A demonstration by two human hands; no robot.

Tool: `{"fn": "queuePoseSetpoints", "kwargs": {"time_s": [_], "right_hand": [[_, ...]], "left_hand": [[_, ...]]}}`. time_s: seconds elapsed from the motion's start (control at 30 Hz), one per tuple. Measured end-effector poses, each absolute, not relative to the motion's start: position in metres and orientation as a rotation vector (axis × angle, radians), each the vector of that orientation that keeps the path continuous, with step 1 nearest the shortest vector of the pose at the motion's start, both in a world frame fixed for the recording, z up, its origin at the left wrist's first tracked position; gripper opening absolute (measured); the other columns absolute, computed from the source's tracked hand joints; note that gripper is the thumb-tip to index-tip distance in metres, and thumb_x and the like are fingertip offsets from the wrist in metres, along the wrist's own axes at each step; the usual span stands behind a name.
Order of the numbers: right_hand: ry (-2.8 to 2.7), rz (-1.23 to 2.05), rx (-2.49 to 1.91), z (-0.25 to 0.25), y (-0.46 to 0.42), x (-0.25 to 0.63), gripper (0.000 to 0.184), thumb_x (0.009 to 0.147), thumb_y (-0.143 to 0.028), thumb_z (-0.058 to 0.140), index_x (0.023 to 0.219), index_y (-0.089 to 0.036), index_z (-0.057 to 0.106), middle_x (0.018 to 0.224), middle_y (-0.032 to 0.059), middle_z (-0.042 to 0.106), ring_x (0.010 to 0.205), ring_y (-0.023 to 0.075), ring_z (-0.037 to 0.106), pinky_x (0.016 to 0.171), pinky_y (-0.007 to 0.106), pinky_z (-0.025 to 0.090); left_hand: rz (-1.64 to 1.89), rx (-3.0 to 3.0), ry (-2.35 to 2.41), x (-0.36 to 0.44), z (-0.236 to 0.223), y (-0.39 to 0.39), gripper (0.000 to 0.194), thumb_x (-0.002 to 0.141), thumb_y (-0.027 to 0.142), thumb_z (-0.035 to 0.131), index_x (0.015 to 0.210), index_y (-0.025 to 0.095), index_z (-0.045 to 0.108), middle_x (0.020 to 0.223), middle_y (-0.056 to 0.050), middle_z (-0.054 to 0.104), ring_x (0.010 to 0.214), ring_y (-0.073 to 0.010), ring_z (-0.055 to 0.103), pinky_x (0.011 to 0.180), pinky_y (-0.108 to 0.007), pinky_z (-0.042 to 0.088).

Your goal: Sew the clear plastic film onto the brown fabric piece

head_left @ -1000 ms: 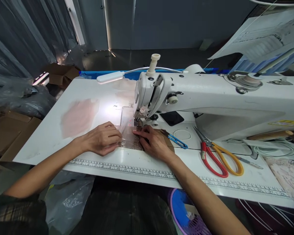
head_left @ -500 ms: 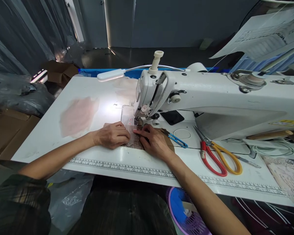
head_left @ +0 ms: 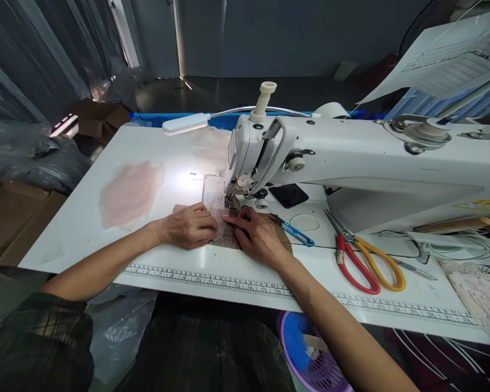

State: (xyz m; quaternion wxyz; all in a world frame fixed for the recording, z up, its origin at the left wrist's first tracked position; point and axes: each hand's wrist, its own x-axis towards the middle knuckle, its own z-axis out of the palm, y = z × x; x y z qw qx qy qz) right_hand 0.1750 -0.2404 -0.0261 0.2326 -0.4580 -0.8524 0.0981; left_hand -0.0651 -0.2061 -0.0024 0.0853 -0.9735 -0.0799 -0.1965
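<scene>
A white sewing machine (head_left: 351,158) stands on a white table (head_left: 85,228). Under its needle lies a small sheer, lace-like piece of fabric (head_left: 225,234). My left hand (head_left: 190,226) rests on the fabric's left side, fingers curled and pressing it down. My right hand (head_left: 257,234) lies on the fabric's right side, with the fingertips pinched at the edge right in front of the presser foot (head_left: 232,203). The two hands almost touch over the fabric.
Blue thread snips (head_left: 296,233) and red-and-yellow scissors (head_left: 361,258) lie to the right of my right hand. A pale pink fabric piece (head_left: 130,190) lies at the table's left. A lamp (head_left: 185,123) shines on the needle area. A purple basket (head_left: 310,354) sits below the table edge.
My left hand has slid right along the fabric, closer to the needle and to my right hand. My right hand has hardly moved.
</scene>
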Motion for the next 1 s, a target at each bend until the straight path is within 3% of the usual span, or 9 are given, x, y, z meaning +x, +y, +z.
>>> {"fn": "queuePoseSetpoints", "kwargs": {"time_s": [0.2, 0.43, 0.63, 1.0], "right_hand": [[-2.345, 0.248, -1.241, -0.028, -0.240, 0.176, 0.037, 0.091, -0.019, 0.047, 0.120, -0.026, 0.069, 0.104, 0.0089, 0.060, 0.086, 0.0191, 0.061, 0.078, 0.035, 0.054], [-2.360, 0.258, -1.251, -0.030, -0.238, 0.178, 0.037, 0.090, -0.019, 0.047, 0.119, -0.025, 0.069, 0.104, 0.0087, 0.060, 0.086, 0.0186, 0.062, 0.075, 0.033, 0.055], [-2.386, 0.204, -1.251, -0.030, -0.237, 0.180, 0.038, 0.090, -0.019, 0.047, 0.121, -0.025, 0.069, 0.102, 0.0085, 0.060, 0.082, 0.0176, 0.062, 0.073, 0.031, 0.055], [-2.467, 0.071, -1.277, -0.024, -0.238, 0.176, 0.038, 0.091, -0.018, 0.044, 0.120, -0.021, 0.067, 0.099, 0.0106, 0.060, 0.078, 0.0191, 0.060, 0.067, 0.031, 0.052]], "left_hand": [[-0.767, -2.844, -0.094, -0.066, -0.010, -0.203, 0.016, 0.093, 0.015, 0.054, 0.088, 0.015, 0.068, 0.102, -0.008, 0.074, 0.087, -0.0171, 0.069, 0.075, -0.034, 0.053], [-0.779, -3.077, -0.184, -0.060, -0.006, -0.200, 0.018, 0.089, 0.014, 0.052, 0.090, 0.015, 0.070, 0.093, -0.007, 0.075, 0.078, -0.0164, 0.067, 0.071, -0.032, 0.056], [-0.708, -3.200, -0.225, -0.053, 0.001, -0.191, 0.015, 0.079, 0.017, 0.054, 0.079, 0.020, 0.069, 0.082, -0.003, 0.073, 0.069, -0.0156, 0.063, 0.065, -0.032, 0.050], [-0.539, -3.081, -0.343, -0.055, 0.001, -0.202, 0.022, 0.083, 0.031, 0.055, 0.089, 0.016, 0.070, 0.099, -0.006, 0.070, 0.079, -0.0204, 0.061, 0.076, -0.037, 0.047]]}}
